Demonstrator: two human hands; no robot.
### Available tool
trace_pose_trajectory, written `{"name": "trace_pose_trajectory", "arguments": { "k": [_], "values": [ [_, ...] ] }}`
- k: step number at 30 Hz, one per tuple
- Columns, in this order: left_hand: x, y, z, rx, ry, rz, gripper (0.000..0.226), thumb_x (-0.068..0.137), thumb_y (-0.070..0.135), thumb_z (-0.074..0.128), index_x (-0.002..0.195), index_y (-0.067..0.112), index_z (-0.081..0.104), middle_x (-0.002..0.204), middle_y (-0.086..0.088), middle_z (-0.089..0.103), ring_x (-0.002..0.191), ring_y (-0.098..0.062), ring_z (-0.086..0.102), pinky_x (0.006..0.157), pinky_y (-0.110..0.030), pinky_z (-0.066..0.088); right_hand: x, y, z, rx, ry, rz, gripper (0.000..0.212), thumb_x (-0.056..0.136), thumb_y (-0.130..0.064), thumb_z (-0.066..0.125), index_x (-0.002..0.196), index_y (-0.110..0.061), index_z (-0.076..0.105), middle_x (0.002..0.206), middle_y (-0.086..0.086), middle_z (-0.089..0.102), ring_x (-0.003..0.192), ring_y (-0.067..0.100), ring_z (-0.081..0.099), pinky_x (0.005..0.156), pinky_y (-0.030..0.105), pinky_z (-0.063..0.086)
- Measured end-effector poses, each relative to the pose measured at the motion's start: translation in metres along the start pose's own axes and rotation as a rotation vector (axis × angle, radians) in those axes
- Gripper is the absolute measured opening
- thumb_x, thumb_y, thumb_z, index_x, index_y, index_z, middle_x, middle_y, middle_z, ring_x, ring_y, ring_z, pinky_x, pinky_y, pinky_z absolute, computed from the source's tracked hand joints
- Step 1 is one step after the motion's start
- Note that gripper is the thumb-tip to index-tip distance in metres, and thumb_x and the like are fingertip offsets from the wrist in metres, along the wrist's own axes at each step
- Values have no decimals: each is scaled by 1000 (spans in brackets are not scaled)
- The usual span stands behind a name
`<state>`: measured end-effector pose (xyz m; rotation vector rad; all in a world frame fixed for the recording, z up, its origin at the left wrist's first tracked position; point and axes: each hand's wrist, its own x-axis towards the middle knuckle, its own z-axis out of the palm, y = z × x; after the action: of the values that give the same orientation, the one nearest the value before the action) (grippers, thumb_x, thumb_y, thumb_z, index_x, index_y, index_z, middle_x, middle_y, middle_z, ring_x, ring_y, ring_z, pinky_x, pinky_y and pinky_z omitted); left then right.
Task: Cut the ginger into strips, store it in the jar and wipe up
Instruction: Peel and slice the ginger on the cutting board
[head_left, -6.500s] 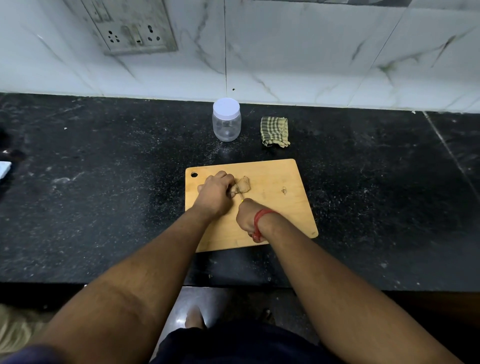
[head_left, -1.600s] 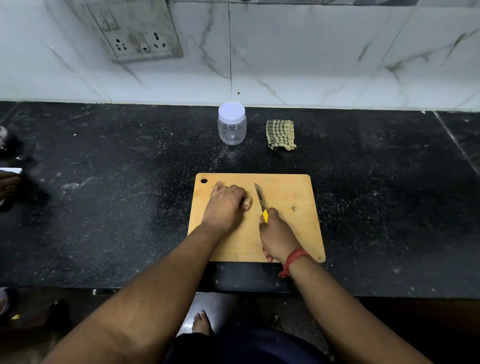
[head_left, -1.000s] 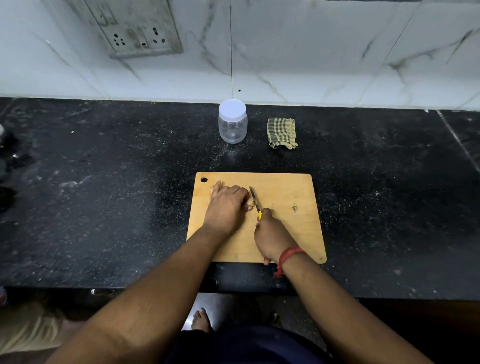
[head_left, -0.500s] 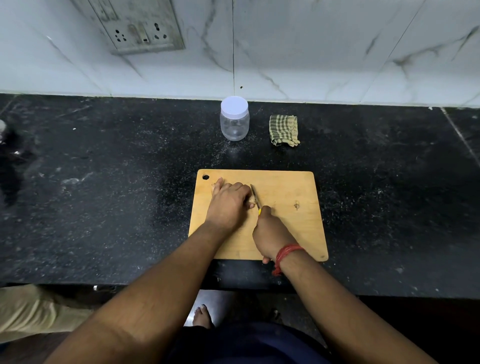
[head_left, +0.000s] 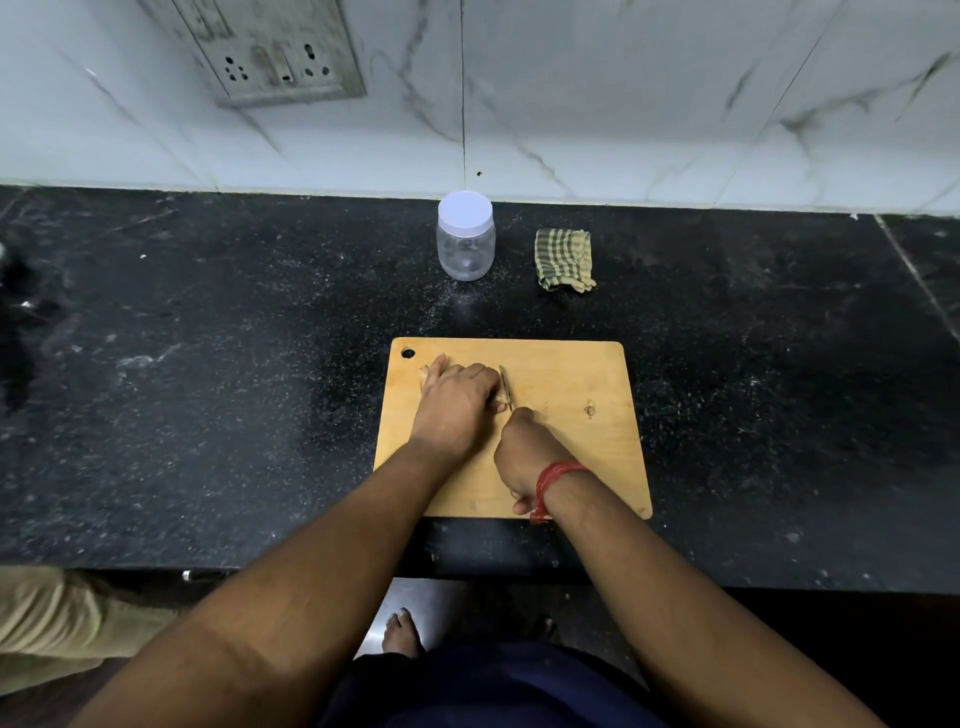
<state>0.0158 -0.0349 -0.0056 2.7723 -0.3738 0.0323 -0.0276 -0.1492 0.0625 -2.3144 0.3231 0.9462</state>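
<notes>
Ginger being sliced on the cutting board (head_left: 571, 441).

The left hand (head_left: 457, 405) is curling over the ginger (head_left: 500, 402), seemingly pinning it, mostly hidden beneath the fingers; the right hand (head_left: 524, 452) is gripping the knife (head_left: 505, 387) just beside those fingertips.

No readable text, label or number shows anywhere.

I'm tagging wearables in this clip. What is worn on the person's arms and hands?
Both forearms are bare, with no sleeves in view. The right hand has a red thread band wound round its wrist, loose ends hanging. The left hand shows no gloves, rings or watch.
</notes>
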Motion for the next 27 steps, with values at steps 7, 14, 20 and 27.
{"name": "trace_pose_trajectory", "arguments": {
  "k": [7,14,20,27],
  "values": [
    [1,1,-3,-37,12,11,10,89,9,60,93,17,63,97,-3,68,96,-26,63,118,-45,26,5,-3,-14,-26,-14,-31,39,96,3,33,134,-3,40,74,12,55,58,20,54,51,33,49],
    [6,10,-7,-61,9,-60,27,78,11,69,76,29,49,80,0,65,80,-28,60,104,-44,39,4,5,-10,-6,-53,-26,60,95,7,30,152,-6,19,80,16,56,53,20,53,41,27,45],
    [9,11,-9,-34,-42,-64,9,86,13,64,85,21,61,88,-3,67,89,-28,59,108,-46,35,-4,18,-4,-41,-102,-8,66,97,5,31,157,-6,5,78,12,53,55,18,50,46,31,44],
    [8,13,-14,-44,-66,-72,21,86,12,64,81,28,50,88,1,65,91,-25,58,111,-45,32,0,24,1,-16,-75,-34,66,95,6,29,156,-6,7,82,13,54,56,21,52,50,34,47]
  ]
}}
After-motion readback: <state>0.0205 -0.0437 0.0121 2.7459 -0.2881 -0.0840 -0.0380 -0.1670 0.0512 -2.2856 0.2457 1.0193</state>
